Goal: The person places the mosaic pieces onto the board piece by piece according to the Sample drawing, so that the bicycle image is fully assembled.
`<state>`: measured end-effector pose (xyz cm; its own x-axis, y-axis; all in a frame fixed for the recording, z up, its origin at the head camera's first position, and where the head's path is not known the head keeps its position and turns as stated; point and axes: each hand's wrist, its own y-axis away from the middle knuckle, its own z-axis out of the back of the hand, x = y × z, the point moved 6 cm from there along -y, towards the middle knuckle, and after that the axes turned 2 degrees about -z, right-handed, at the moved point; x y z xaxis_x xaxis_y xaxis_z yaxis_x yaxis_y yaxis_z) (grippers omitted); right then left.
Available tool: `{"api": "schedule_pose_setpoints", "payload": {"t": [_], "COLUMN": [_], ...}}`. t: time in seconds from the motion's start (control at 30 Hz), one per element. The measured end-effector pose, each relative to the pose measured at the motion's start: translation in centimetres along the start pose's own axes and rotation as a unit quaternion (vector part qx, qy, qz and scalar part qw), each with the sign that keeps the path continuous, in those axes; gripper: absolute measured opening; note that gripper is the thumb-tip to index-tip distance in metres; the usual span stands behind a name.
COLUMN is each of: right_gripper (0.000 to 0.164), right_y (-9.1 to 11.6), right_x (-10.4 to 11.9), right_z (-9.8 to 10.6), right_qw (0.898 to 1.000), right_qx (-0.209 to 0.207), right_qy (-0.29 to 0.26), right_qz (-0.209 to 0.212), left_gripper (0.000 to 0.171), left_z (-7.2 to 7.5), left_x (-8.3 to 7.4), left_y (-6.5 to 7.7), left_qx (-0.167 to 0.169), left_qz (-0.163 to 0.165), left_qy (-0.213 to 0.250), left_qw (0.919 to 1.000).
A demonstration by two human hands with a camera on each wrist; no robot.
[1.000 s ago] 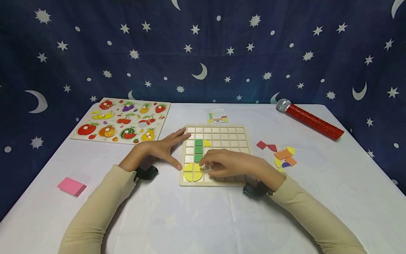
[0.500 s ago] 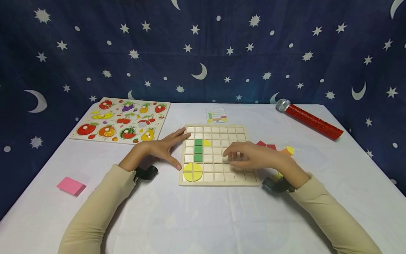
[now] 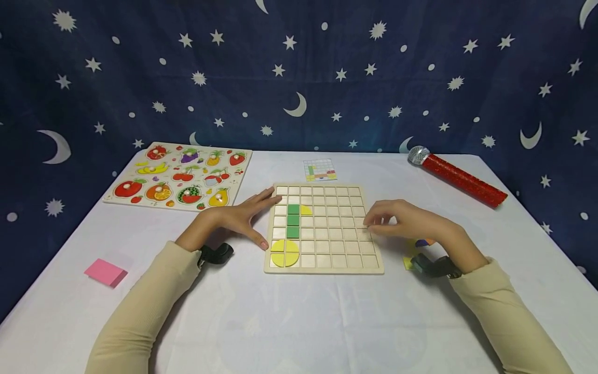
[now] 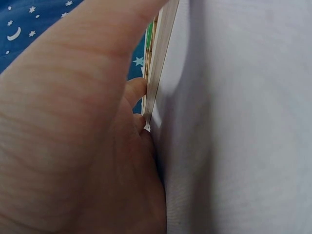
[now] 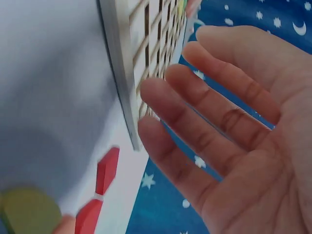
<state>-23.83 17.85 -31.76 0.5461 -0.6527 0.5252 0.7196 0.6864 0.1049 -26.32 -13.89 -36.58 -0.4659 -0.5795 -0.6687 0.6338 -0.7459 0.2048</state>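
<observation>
A wooden grid board (image 3: 334,228) lies mid-table. Three green square tiles (image 3: 293,221) stand in a column on it, with a yellow quarter-circle tile (image 3: 306,210) to the right of the top one. Below, several yellow quarter-circle tiles form a yellow circle (image 3: 285,253). My left hand (image 3: 240,218) rests with spread fingers at the board's left edge, fingertips on its frame. My right hand (image 3: 404,221) hovers over the board's right edge, fingers loosely bent and holding nothing. Red tiles (image 5: 107,170) lie below it in the right wrist view; in the head view it hides them.
A blue piece (image 3: 424,242) and yellow pieces show by the right wrist. Behind the board lies a pattern card (image 3: 320,170). A fruit puzzle (image 3: 182,176) stands back left, a pink folded paper (image 3: 105,273) front left, and a red toy microphone (image 3: 458,176) back right.
My right hand has moved right, from beside the yellow circle across the board to its right edge. My left hand stays in place, and the tiles on the board look the same.
</observation>
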Motion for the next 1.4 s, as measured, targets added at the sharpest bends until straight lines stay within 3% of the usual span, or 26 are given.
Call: {"api": "schedule_pose_setpoints", "payload": {"t": [0.53,0.87,1.4], "right_gripper": [0.019,0.026,0.032], "right_y": [2.5,3.4,4.1], "right_x": [-3.8,-6.2,-7.2], "right_z": [2.9,2.9,2.7], "right_qw": [0.996,0.988,0.985], "right_qx": [-0.017,0.023,0.044], "right_qy": [-0.02,-0.025,-0.013], "right_qz": [-0.087,-0.153,-0.167], "left_gripper": [0.125,0.125,0.126], "left_z": [-0.1,-0.1,-0.2], "left_x": [0.2,0.1,0.4], "left_y": [0.1,0.1,-0.2], "left_qx": [-0.002,-0.001,0.007], "left_qz": [0.008,0.018,0.019], "left_qy": [-0.003,-0.003,-0.01], "left_qw": [1.0,0.9998,0.9997]}}
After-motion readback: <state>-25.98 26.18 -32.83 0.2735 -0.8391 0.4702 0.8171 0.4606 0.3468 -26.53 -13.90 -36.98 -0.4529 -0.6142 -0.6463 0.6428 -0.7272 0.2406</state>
